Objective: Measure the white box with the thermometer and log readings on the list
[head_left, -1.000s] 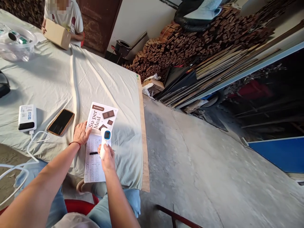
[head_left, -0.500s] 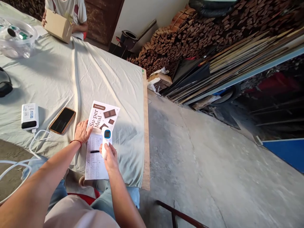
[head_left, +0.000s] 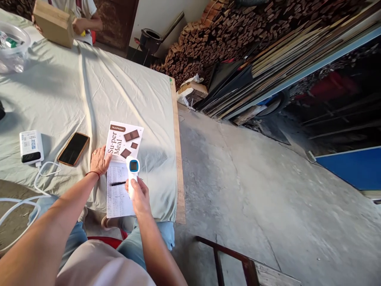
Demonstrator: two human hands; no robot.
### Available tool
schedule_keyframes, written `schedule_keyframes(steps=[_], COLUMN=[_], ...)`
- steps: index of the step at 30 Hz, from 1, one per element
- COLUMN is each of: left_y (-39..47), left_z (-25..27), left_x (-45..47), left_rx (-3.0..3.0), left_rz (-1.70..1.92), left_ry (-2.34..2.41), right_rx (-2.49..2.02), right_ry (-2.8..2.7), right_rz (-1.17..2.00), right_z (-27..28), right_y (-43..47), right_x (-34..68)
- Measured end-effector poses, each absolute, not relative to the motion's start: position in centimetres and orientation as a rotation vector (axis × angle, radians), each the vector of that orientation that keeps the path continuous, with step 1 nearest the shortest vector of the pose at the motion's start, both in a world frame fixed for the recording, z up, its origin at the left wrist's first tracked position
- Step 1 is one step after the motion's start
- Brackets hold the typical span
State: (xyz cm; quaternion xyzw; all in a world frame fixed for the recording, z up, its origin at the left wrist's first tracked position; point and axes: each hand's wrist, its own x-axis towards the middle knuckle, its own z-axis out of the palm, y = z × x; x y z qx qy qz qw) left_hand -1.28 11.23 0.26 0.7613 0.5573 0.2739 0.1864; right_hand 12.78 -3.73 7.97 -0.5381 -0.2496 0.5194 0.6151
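My right hand [head_left: 140,194] is wrapped round the handle of a white infrared thermometer [head_left: 133,165], whose small blue-framed screen faces up at me. It is held over a sheet covered in handwriting [head_left: 114,202]. A black pen [head_left: 118,183] lies across that sheet. Flat on the table, my left hand [head_left: 100,161] has its fingers stretched out and touches the left edge of a printed "Su-per Meal" booklet [head_left: 122,137] with chocolate pictures. Left of that hand lies a phone [head_left: 73,149] in an orange-brown case, its screen dark.
A white power bank [head_left: 31,145] with a white cable [head_left: 37,180] lies at left on the cloth-covered table [head_left: 59,95]. At the far side a person holds a cardboard box [head_left: 53,24] near a clear plastic tub [head_left: 14,49]. Stacked firewood [head_left: 190,47] stands beyond; a dark metal frame [head_left: 218,262] is lower right.
The view has shifted slightly to the right, so table things appear further left. The person across the table has tilted the cardboard box. My hands keep their places, thermometer still held.
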Motion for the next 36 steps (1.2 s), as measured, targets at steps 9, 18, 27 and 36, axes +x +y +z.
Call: schedule_keyframes(steps=[9,18,27,36], left_y=[11.1,11.2,11.1,11.2], left_z=[1.0,0.6,1.1,0.9], left_x=[-1.2,-1.2,-1.1,-1.2], left_rx=[2.137,2.172,2.274,2.279], left_rz=[0.76,0.783,0.708,0.667], left_ry=[1.543,1.586,1.634,1.645], right_rx=[-1.207,-1.169,-1.187,-1.18], right_ry=[-0.522,-0.492,-0.519,-0.581], right_rz=[1.131,1.139,1.145,1.166], right_z=[6.3,5.5,6.0,7.0], right_y=[-0.1,-0.3,-0.5,-2.0], right_x=[11.3,11.2,11.0,11.5])
